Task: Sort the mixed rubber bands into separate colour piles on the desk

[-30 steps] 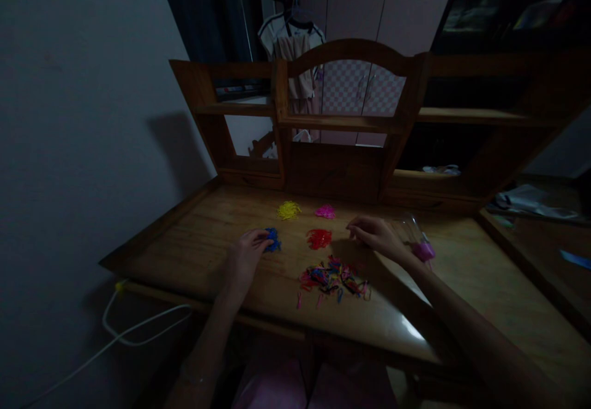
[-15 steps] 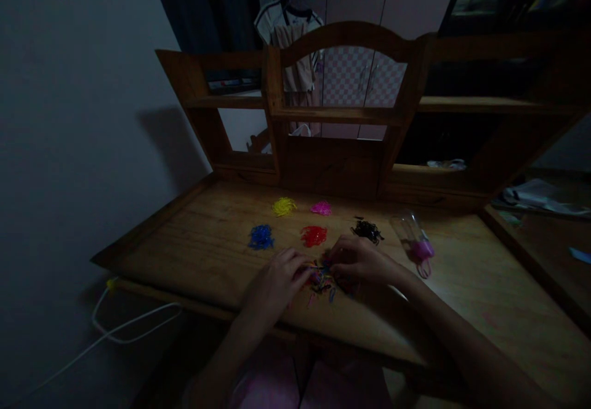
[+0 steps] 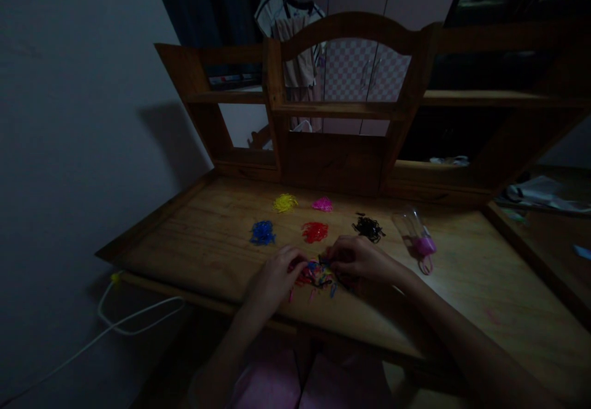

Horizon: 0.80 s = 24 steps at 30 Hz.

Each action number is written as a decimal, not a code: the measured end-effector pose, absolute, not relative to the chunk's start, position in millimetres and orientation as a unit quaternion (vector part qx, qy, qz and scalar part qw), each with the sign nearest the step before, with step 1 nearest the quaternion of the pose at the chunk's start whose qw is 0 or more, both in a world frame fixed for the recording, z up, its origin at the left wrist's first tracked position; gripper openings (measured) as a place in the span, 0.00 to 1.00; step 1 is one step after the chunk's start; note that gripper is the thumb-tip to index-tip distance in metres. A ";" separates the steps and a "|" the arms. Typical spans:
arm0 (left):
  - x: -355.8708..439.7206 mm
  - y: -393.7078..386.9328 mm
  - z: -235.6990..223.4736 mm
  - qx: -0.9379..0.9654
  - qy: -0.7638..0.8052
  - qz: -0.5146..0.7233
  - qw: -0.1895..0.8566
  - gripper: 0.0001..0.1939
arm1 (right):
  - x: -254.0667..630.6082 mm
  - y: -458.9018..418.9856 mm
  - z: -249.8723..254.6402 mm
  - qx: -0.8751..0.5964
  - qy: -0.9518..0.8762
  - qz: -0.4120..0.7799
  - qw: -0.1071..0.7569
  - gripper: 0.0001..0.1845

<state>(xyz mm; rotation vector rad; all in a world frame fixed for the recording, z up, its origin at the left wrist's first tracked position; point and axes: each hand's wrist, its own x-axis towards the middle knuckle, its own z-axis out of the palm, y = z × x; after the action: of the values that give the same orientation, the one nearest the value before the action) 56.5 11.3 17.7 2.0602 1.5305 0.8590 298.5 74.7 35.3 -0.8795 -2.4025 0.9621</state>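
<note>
A mixed pile of small coloured rubber bands (image 3: 319, 273) lies near the desk's front edge, between my hands. My left hand (image 3: 279, 273) rests at its left side, fingers curled and fingertips touching the bands. At the pile's upper right, my right hand (image 3: 357, 258) has thumb and fingers pinched together; what is between them is too dark and small to make out. Beyond the hands lie single-colour heaps: blue bands (image 3: 263, 233), red bands (image 3: 315, 231), black bands (image 3: 369, 228), yellow bands (image 3: 285, 202) and pink bands (image 3: 322, 204).
A clear container with a pink cap (image 3: 423, 246) lies right of the black heap. The wooden desk (image 3: 184, 242) has a shelf unit (image 3: 332, 111) along its back. A white cable (image 3: 138, 319) hangs off the left front side. The room is dim.
My left hand has drawn slightly left, so more of the mixed pile shows. My right hand stays at the pile's upper right. The view has shifted slightly.
</note>
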 end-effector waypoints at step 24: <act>46.4 -38.5 15.6 0.690 0.626 0.286 0.224 0.03 | 286.1 48.8 55.3 -0.235 -0.899 0.340 0.145 0.08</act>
<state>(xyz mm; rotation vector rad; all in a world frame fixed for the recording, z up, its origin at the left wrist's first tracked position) 46.4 -38.5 15.6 1.9059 1.7273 0.7884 286.1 48.8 55.3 -0.6762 -2.5904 0.9780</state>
